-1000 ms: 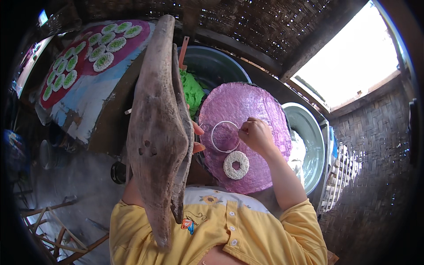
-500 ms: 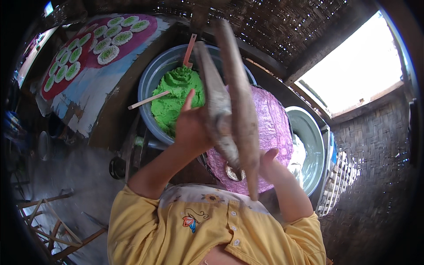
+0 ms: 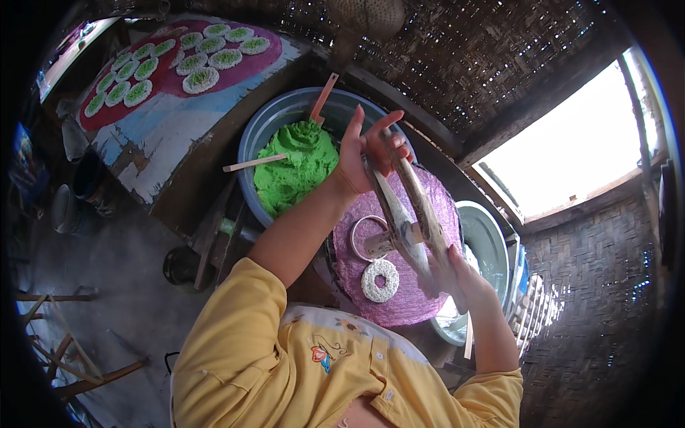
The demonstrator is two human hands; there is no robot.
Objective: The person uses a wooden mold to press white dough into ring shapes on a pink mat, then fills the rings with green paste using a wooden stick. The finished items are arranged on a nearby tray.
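Fingers (image 3: 371, 132) of the left hand (image 3: 365, 153) stand half spread, the forefinger and middle finger raised and parted, while the thumb and lower fingers close on the upper end of a two-armed wooden press (image 3: 410, 214). The right hand (image 3: 457, 278) wraps the lower ends of the same press, its fingers curled round the wood; how tightly it holds cannot be told.

The press's long axis runs slanting from the left hand, above the far edge of the purple woven mat (image 3: 428, 307), down toward the right hand at the mat's near right edge. Its two arms lie nearly together, and a short pale cylinder (image 3: 382, 244) sticks out sideways from between them, toward the person's left. Each hand has one end, so neither is nearer.

Under the press, on the mat, lie a thin ring mould (image 3: 354, 235) just beside the cylinder's mouth, and a white lacy noodle ring (image 3: 380, 279) near the mat's near edge, apart from the mould.

Left of the mat stands a grey tub (image 3: 264, 128) of green dough (image 3: 296, 167) with sticks leaning in it. Beyond, a painted board (image 3: 164, 121) carries rows of finished rings. Right of the mat sits another pale basin (image 3: 489, 242).
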